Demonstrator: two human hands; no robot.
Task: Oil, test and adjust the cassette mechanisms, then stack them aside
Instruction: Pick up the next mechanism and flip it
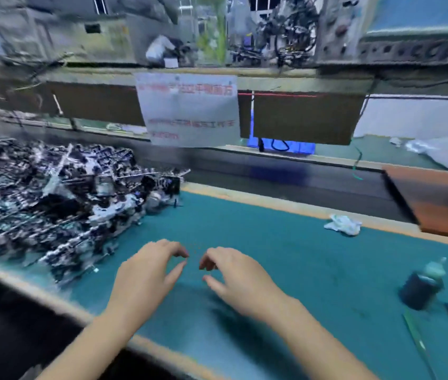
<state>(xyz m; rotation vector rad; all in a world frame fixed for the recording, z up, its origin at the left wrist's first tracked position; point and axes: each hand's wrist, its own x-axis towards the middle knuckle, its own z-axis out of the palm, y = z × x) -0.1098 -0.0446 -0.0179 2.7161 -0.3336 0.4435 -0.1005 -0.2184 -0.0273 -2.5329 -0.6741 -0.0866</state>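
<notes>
While both hands (146, 272) (233, 275) hovered loosely curled and empty, black-and-silver cassette mechanisms (53, 193) lay heaped, blurred, orientations unreadable.

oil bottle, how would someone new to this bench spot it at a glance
Start at the green bench mat and go to its right side, right of both hands. The oil bottle stands there, dark-bodied with a pale cap. Its neighbours, thin tools, lie flat on the mat; only it stands up.

Teal mat (285, 256), black-and-silver mechanisms (53, 193), white rag (343, 224).
</notes>
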